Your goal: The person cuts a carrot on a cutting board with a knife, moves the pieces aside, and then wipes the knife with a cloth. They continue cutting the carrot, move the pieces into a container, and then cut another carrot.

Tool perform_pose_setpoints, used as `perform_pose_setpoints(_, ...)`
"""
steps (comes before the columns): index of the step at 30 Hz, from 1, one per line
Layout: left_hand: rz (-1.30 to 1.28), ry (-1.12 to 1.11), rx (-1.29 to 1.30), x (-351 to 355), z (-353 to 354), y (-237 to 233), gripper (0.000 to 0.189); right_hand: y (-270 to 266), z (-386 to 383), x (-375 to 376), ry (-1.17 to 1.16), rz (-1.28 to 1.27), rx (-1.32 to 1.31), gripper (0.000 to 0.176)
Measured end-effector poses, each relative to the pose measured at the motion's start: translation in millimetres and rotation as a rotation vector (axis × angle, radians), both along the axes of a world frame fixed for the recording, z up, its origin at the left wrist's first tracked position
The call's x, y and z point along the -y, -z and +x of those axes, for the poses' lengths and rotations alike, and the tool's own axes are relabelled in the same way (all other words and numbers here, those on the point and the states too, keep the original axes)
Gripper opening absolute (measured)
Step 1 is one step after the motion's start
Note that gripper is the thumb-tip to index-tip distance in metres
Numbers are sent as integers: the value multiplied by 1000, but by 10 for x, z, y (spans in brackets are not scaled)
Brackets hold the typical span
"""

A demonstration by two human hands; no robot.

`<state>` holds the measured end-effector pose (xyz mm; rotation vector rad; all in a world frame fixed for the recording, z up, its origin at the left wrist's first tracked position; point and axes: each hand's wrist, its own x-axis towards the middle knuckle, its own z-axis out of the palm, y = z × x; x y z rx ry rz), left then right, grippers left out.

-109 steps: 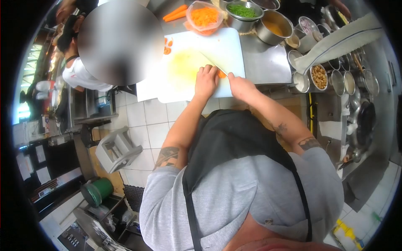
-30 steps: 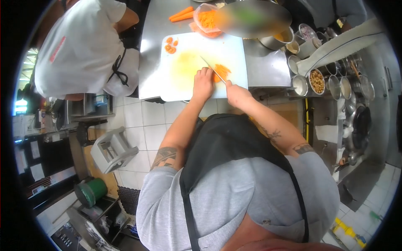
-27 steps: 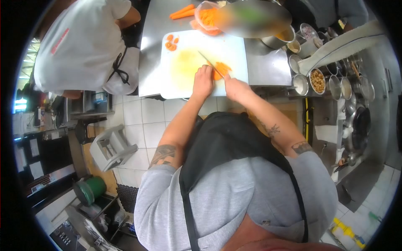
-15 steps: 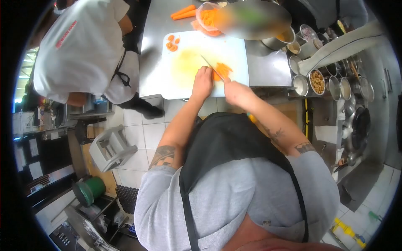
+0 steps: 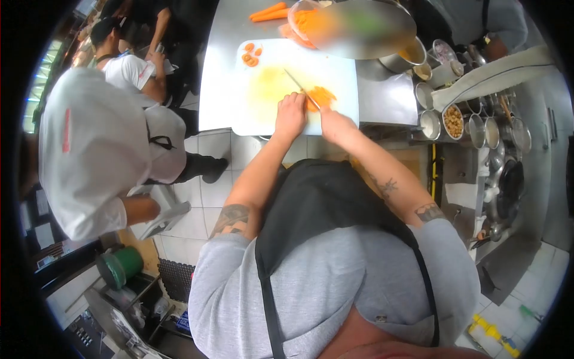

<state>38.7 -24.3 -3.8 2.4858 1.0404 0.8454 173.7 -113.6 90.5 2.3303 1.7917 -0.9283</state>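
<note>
A knife (image 5: 294,79) is gripped in my right hand (image 5: 336,124), its blade slanting up and left across the white cutting board (image 5: 254,122). My left hand (image 5: 291,113) rests on the board just left of the blade, fingers curled down; whatever lies under them is hidden. Cut carrot strips (image 5: 323,94) lie right against the blade's right side. Several small carrot rounds (image 5: 251,55) sit in the board's upper left corner. A yellowish-orange stain covers the board's middle.
Whole carrots (image 5: 269,12) and a bag of shredded carrot (image 5: 305,23) lie beyond the board, beside a large blurred bowl (image 5: 365,30). Metal containers (image 5: 430,124) line the right, one holding brown cubes (image 5: 453,121). A person in white (image 5: 95,149) stands left, near a grey stool (image 5: 167,212).
The person in white at left has moved toward the stool, uncovering other people behind. My hands and the knife stay nearly in place; the carrot strips look slightly more spread out.
</note>
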Motion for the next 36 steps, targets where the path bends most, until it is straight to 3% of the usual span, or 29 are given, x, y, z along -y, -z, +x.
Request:
perform_pose_setpoints(3,-9,16,11,-7,-13,26,15,-242,-63,48,-25,-53,11,33)
perform_pose_setpoints(6,-12,20,41,-14,-17,74,16,-62,-118,152,58,-56,20,31)
perform_pose_setpoints(11,-35,42,108,-13,-45,79,13,-296,-92,-51,-51,-111,46,31)
perform_pose_setpoints(18,-84,53,107,-111,-60,32,18,-97,-75,79,-44,-98,22,32)
perform_pose_setpoints(21,-112,71,115,-176,-117,34,17,-474,-155,84,-20,-172,18,32)
perform_pose_setpoints(26,-93,74,149,-216,-109,77,16,-36,-152,152,20,-105,24,32)
perform_pose_setpoints(31,-97,61,125,-180,-104,57,16,-462,-182,88,0,-127,15,30)
perform_pose_setpoints(36,-86,52,148,-179,-108,23,16,61,-109,76,22,-48,-3,34)
